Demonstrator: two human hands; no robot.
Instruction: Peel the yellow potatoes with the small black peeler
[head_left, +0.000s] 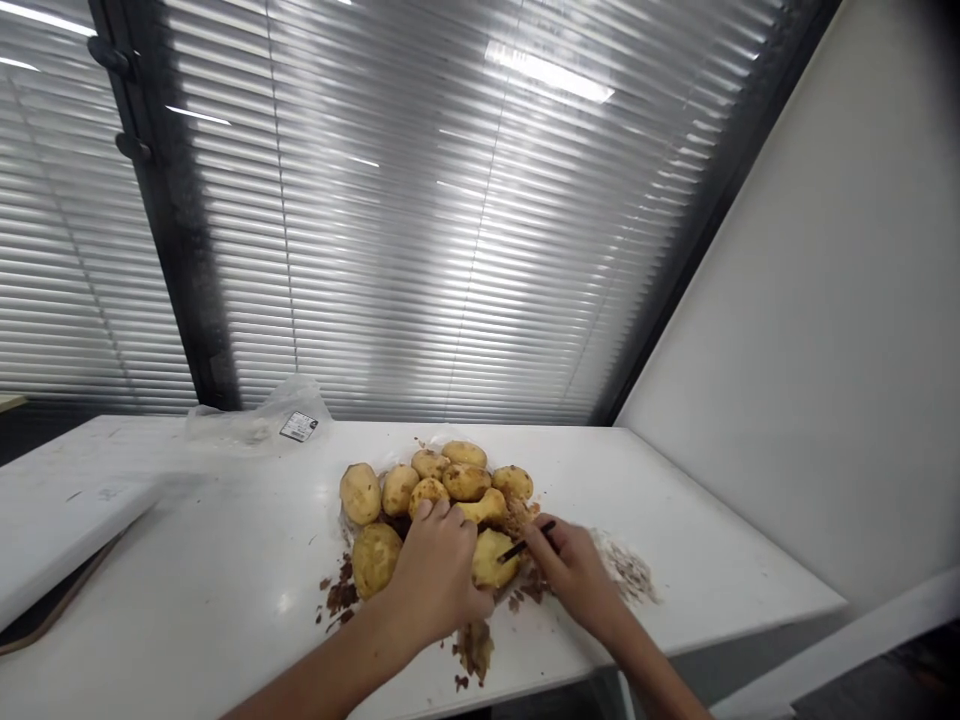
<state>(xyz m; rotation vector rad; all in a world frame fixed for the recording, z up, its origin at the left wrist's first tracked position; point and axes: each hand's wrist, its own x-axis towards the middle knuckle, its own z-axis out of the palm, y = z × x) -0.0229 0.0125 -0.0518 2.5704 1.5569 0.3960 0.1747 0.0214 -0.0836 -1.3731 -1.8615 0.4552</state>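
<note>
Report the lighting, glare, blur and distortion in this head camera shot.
Head view: ceiling lights reflect as bright streaks on the window blinds; the white table shows only soft sheen; the right hand with its dark tool is motion-smeared, the left hand on a peeled potato is sharper; the wide lens tilts the window frame and bends the table's edges.

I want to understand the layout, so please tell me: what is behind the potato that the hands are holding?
Behind the held potato lies a pile of peeled potatoes on the white table. The left hand covers part of the pile, so what lies under it cannot be seen.
</note>
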